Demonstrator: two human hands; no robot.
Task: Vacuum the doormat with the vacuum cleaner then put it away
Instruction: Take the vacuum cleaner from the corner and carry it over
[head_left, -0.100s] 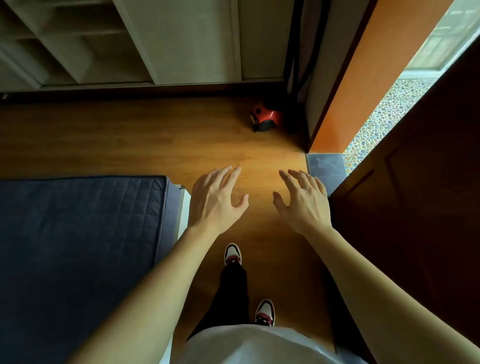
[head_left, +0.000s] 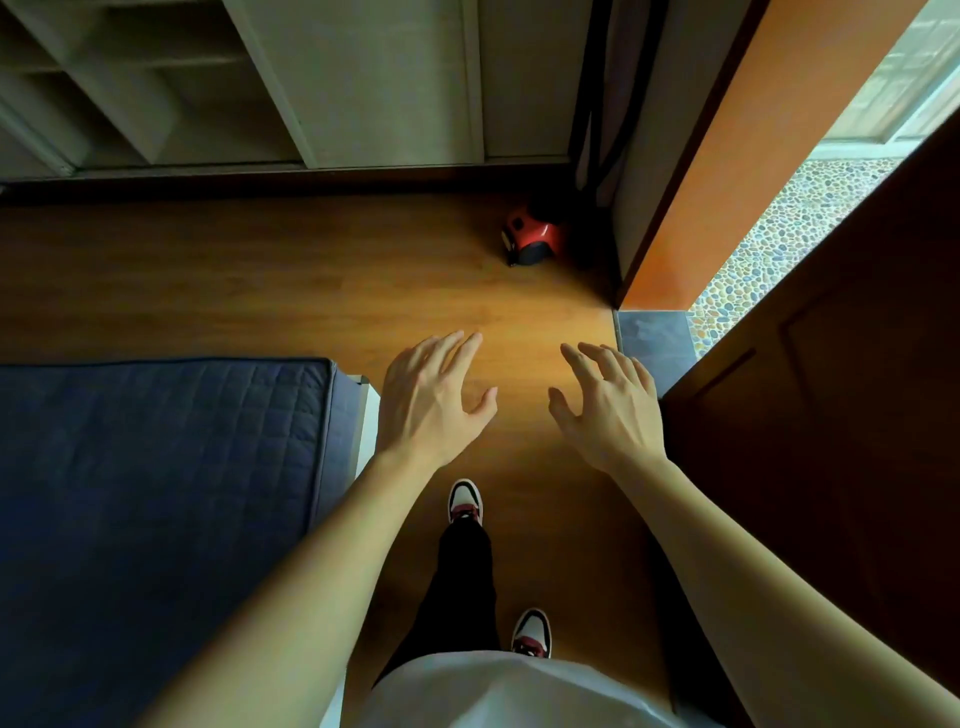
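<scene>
At the bottom of the view, a white shirt hem and a dark trouser leg lead out to two red, white and black shoes, the rear shoe (head_left: 531, 631) planted and the forward shoe (head_left: 465, 501) a stride ahead on the wooden floor (head_left: 311, 291). Both bare forearms reach forward above them. The left hand (head_left: 431, 410) and the right hand (head_left: 610, 415) hover palm down with fingers spread and loose, gripping nothing and touching nothing. Against the picture a tenth of a second ago almost nothing has shifted: hands, feet and room sit in nearly the same places, so this reads as a walk toward the tool that has barely advanced. A dark quilted mattress (head_left: 156, 493) lies to the left, and a brown door (head_left: 831, 415) stands open on the right. Farther on, the vacuum cleaner (head_left: 535, 239), a red and black body, sits on the floor in the corner, well apart from both hands, with a dark hose (head_left: 597, 104) rising along the wall beside a pale cabinet (head_left: 363, 78). A grey patch (head_left: 649, 338) lies at the threshold, and whether it is the doormat or a tile I cannot tell. Beyond it is pebbled ground (head_left: 779, 234). By my judgement the task has hardly begun, since the vacuum is untouched and picking it up comes first.
</scene>
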